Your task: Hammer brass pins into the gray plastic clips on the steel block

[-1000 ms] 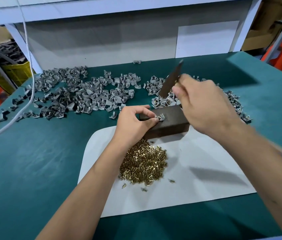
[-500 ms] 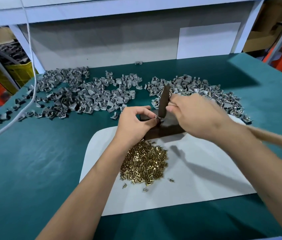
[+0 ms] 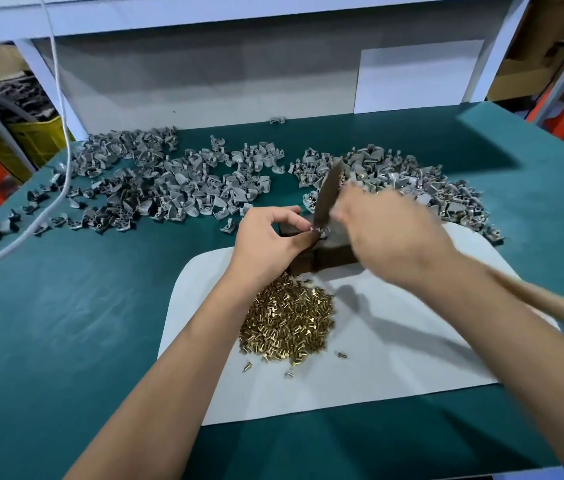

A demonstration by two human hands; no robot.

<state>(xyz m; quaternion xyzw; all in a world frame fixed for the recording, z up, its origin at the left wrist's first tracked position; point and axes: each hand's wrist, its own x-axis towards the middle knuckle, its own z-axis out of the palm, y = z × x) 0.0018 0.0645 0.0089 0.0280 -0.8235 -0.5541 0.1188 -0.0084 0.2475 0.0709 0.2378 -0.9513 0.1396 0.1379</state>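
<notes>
Pinning a clip on the steel block, hammer head down on it.

From my view, far left a white cable point(image 3: 55, 126) trails over the green surface point(image 3: 66, 341), then a wide spread of gray plastic clips point(image 3: 169, 181). My left hand point(image 3: 266, 240) pinches one clip point(image 3: 320, 232) between thumb and forefinger on top of the dark steel block point(image 3: 329, 254), which sits at the far edge of a white mat point(image 3: 395, 358). A heap of brass pins point(image 3: 287, 323) lies on the mat just in front of the block. The hammer point(image 3: 327, 195) head touches the clip; my right hand point(image 3: 388, 237), blurred, has its fingers wrapped round the wooden handle. More clips point(image 3: 412, 174) lie behind it.
</notes>
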